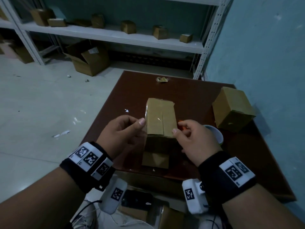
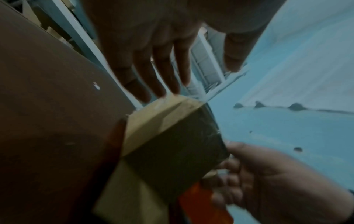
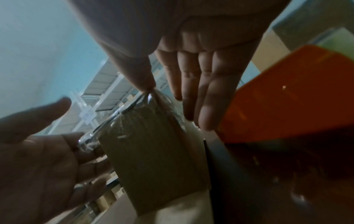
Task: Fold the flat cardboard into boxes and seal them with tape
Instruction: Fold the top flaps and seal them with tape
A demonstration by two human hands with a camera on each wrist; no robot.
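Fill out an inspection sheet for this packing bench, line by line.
Surface: dark brown table, against a blue wall.
Job's things: upright cardboard box at centre, clear tape over its top seam; second box at the right edge; tape roll and an orange tool behind the right hand.
Clutter: crumpled tape scrap at the far edge; white bits on the table.
Hands: left hand open beside the box; right hand pinches the tape end.
Cables: thin leads below the wrist cameras.
Surroundings: white shelving holding small boxes; open carton on the floor.
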